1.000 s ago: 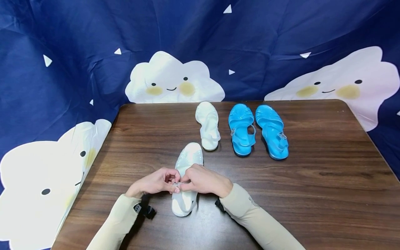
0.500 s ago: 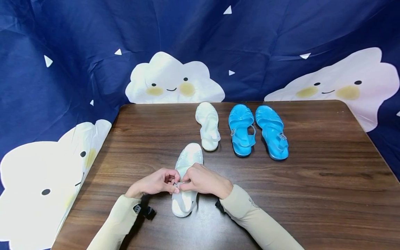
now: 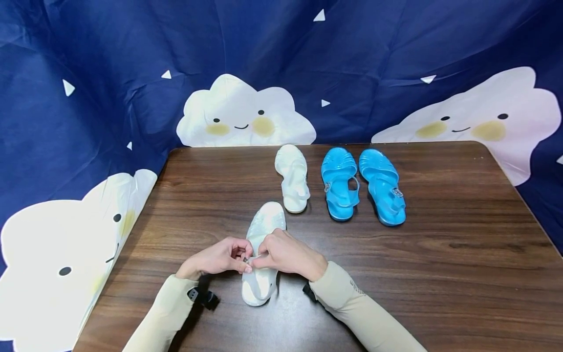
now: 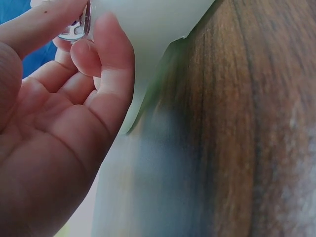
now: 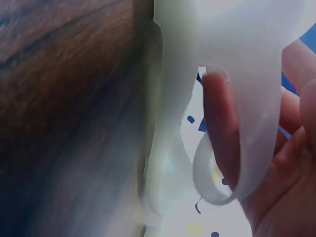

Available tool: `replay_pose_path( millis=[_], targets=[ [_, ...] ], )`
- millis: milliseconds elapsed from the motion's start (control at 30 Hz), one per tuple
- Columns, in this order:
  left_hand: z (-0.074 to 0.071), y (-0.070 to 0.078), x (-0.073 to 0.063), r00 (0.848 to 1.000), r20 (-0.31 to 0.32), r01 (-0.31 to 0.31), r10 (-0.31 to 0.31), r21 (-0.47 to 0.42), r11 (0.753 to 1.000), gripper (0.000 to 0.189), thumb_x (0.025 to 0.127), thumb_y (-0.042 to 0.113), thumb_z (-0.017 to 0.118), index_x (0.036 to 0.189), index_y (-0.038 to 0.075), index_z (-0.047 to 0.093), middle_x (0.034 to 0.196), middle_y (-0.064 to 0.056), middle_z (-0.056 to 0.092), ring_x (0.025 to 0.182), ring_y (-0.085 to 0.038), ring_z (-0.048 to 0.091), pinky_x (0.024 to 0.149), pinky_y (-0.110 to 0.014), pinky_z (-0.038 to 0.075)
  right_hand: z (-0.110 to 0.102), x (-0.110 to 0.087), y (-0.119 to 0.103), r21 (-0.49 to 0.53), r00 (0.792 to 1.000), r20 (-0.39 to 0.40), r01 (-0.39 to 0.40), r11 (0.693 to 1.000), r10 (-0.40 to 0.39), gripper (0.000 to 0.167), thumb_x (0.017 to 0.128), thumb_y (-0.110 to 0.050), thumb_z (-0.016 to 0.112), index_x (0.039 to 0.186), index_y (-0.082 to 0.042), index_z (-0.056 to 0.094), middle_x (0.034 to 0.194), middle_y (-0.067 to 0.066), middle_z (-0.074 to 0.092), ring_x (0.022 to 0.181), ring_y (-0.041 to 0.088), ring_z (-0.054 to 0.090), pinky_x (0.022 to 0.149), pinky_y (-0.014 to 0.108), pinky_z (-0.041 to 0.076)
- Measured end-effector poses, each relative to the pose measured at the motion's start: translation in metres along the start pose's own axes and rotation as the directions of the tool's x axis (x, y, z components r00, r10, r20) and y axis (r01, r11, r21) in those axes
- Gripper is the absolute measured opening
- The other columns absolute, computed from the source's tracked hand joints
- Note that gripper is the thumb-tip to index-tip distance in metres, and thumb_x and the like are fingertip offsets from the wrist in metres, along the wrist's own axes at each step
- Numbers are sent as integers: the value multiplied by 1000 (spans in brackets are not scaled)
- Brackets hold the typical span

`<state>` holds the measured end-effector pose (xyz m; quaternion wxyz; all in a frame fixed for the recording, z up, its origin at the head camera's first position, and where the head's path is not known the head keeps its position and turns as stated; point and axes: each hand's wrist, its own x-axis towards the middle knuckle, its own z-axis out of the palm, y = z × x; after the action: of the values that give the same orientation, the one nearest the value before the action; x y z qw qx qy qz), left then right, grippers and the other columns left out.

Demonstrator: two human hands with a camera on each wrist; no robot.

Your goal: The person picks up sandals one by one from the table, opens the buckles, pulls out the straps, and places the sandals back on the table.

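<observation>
A white translucent sandal (image 3: 266,220) lies on the table with its toe pointing away. My left hand (image 3: 220,255) pinches the small clear buckle (image 4: 74,33) at the sandal's strap, with thumb and index finger close together. From the other side, my right hand (image 3: 290,252) pinches the strap near the buckle, its fingers bent over the sandal. In the right wrist view the strap (image 5: 259,113) curves into a loop, with part of a hand behind it. How far the strap end runs through the buckle is hidden by the fingers.
Another white sandal (image 3: 293,178) lies just beyond, near the table's back edge. To its right are two blue sandals, one (image 3: 339,183) beside the other (image 3: 382,186). Behind the brown wooden table (image 3: 462,254) hangs a blue curtain (image 3: 352,54) with cloud prints.
Both hands stay on the strap and buckle, with only slight finger movement. The right hand's knuckles have shifted very slightly. The sandals have not moved on the table.
</observation>
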<state>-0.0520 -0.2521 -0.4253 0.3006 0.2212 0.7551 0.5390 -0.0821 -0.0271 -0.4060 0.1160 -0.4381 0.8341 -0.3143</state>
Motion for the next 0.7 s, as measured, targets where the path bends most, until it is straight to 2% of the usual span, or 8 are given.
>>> replay_pose_path(
  millis=[133,233,333,567,700],
  targets=[
    [1,-2,0,1000,1,-6,6,4,1000,22,83,9,74,84,0,54,68,7,48,59,1,42,52,-13,35,-1,1,1,-25,997,-70,-16,1000,14,56,85,-49,69,47,-24,37,47,-16,21,45,-1,23,44,16,23],
    [1,-2,1,1000,2,-15,15,13,1000,21,83,10,74,85,1,56,67,8,49,59,1,42,52,-13,35,-2,3,0,-24,995,-102,13,1000,-16,50,85,-50,69,49,-24,46,48,-18,31,46,-1,30,46,16,26],
    [1,-1,1,1000,1,-11,11,3,1000,21,83,10,74,84,0,56,67,8,48,59,1,43,52,-13,35,-3,4,-1,-5,993,-109,38,999,-39,41,84,-47,71,54,-24,54,51,-19,43,49,-1,36,49,15,30],
    [2,-1,1,1000,-8,-5,5,5,1000,22,83,7,74,84,-2,54,67,5,47,58,0,42,52,-13,35,-2,3,0,-1,994,-105,36,999,-36,34,84,-44,72,60,-22,60,57,-16,53,52,1,41,51,15,34],
    [2,-2,1,1000,-12,-6,6,19,1000,22,83,7,74,85,-2,54,67,6,47,58,0,42,52,-14,35,-1,3,1,-11,993,-110,30,999,-31,26,85,-40,71,71,-18,66,68,-9,60,59,4,45,57,16,38]
  ],
)
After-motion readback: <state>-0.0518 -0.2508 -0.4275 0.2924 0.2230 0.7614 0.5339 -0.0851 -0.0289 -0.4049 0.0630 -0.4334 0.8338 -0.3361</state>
